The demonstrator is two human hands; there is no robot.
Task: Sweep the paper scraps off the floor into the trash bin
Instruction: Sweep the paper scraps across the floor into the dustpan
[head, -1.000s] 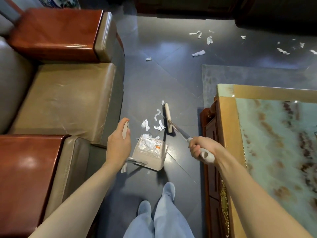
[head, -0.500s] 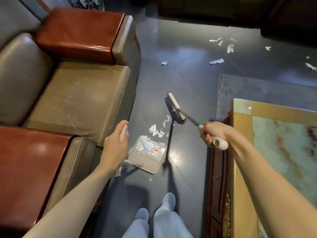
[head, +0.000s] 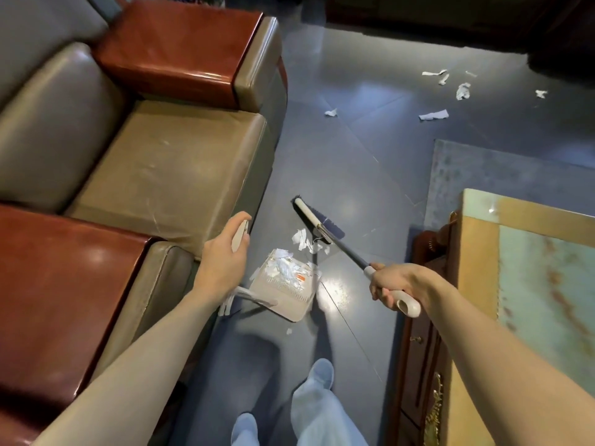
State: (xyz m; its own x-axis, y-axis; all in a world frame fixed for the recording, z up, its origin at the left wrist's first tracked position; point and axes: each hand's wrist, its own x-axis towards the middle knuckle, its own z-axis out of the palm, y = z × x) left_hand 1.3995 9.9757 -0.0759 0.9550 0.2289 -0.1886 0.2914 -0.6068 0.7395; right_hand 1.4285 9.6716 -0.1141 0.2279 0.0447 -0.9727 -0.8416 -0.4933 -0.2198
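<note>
The right hand (head: 399, 284) is wrapped tight round the white end of the broom (head: 346, 251). From that fist the dark shaft runs up and to the left, down to the floor. The broom head (head: 309, 217) lies at the far end, its long bar on nearly the same diagonal. The paper scraps (head: 301, 239) sit right against the head, on the side nearer the left hand (head: 222, 265). That hand curls round the dustpan handle (head: 240, 236). The dustpan (head: 291, 305) rests on the floor just right of it, mouth facing the broom, torn paper inside. The far scraps (head: 433, 114) lie well beyond the broom.
</note>
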